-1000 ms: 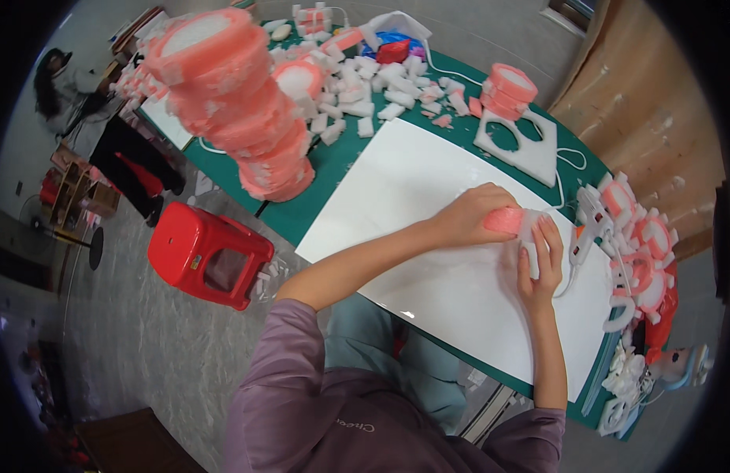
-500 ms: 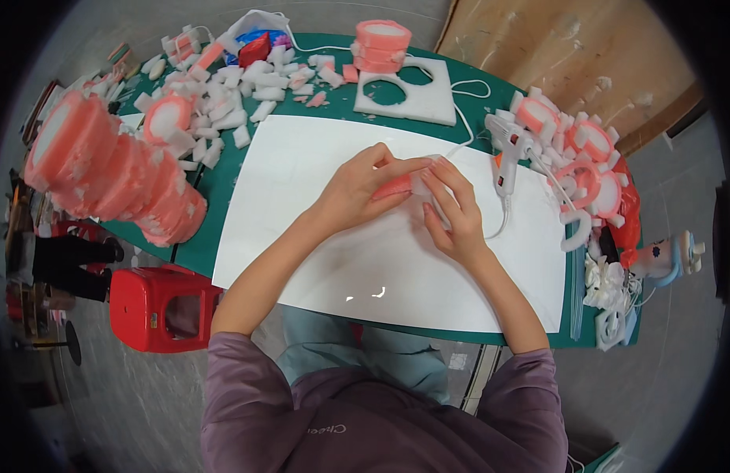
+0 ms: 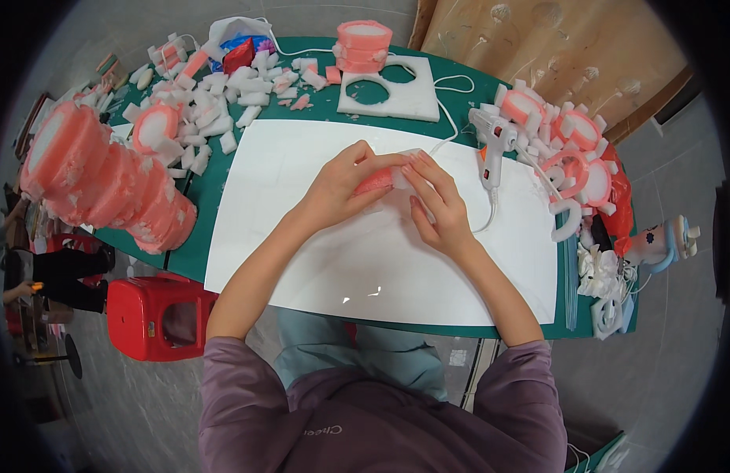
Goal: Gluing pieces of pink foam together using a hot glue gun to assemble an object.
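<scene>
Closing around a pink foam piece (image 3: pixel 373 184), a worker's left grip (image 3: pixel 339 188) holds it over a white board (image 3: pixel 365 272) on a green tabletop (image 3: pixel 207 206). Fingers cover much of the foam, leaving its full shape unclear, and whether it touches the board is hard to tell. At the piece's right end, a whitish strip (image 3: pixel 402 175) meets the fingertips of the right grip (image 3: pixel 443 206), whose thumb stands apart; whether those fingers pinch the strip or only press on it cannot be told.

Just right of the right grip lies a white glue gun (image 3: pixel 497 146), its cord curving back toward the wrist. Farther right, pink-and-white foam forms (image 3: pixel 573 150) crowd together, too tangled to separate, partly hiding a red bag (image 3: pixel 622 197).

Beyond both grips, a short pink-and-white stack (image 3: pixel 363 49) partly blocks one of two round holes in a white foam sheet (image 3: pixel 412 102). Up and to the left of the left grip, white foam scraps (image 3: pixel 215 94) lie heaped beside a tall pink foam stack (image 3: pixel 113 185). Below that stack, the tabletop's edge cuts off part of a red stool (image 3: pixel 152 319). At far left, another person's dark trousers (image 3: pixel 69 280) show, the rest lost in clutter and the dark lens rim.
</scene>
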{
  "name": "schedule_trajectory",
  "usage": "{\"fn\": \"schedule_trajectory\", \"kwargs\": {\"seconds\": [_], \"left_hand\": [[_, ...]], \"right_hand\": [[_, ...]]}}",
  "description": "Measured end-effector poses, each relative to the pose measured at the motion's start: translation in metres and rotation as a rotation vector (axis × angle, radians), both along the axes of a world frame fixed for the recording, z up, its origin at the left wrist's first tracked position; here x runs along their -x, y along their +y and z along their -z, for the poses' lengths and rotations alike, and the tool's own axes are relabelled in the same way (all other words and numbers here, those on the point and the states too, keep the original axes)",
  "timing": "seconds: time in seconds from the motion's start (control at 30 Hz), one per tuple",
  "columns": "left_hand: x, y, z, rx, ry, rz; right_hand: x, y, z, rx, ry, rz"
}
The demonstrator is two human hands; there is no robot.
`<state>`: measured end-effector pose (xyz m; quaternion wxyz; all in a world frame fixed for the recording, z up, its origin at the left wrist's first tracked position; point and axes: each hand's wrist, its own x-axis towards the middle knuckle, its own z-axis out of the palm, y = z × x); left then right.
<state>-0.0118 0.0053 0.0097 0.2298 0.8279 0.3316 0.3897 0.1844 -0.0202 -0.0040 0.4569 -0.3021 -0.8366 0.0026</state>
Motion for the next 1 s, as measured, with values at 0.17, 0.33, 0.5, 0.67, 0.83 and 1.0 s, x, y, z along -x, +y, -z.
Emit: {"fn": "schedule_trajectory", "kwargs": {"seconds": [0.17, 0.33, 0.5, 0.67, 0.83, 1.0], "left_hand": [[-0.0014, -0.0021, -0.003, -0.028, 0.035, -0.011], [0.001, -0.001, -0.0036, -0.071, 0.049, 0.001], [0.0006, -0.0005, -0.0048, -0.107, 0.054, -0.015], [0.0035, 0.0014, -0.0038, -0.156, 0.048, -0.008], [0.0023, 0.0023, -0.0028, -0.185, 0.038, -0.014], [0.0015, 0.002, -0.0021, -0.166, 0.021, -0.024]], "right_hand": [[-0.0018, 0.0002, 0.0001, -0.034, -0.017, 0.004], [-0.0002, -0.0002, 0.0012, -0.032, 0.04, -0.016], [0.0003, 0.0012, 0.0008, -0.029, 0.06, -0.024], [0.003, 0.0012, 0.0026, -0.034, 0.044, -0.017], [0.001, -0.0001, 0.0003, -0.016, 0.004, -0.008], [0.0023, -0.0015, -0.0001, -0.018, 0.007, -0.015]]}}
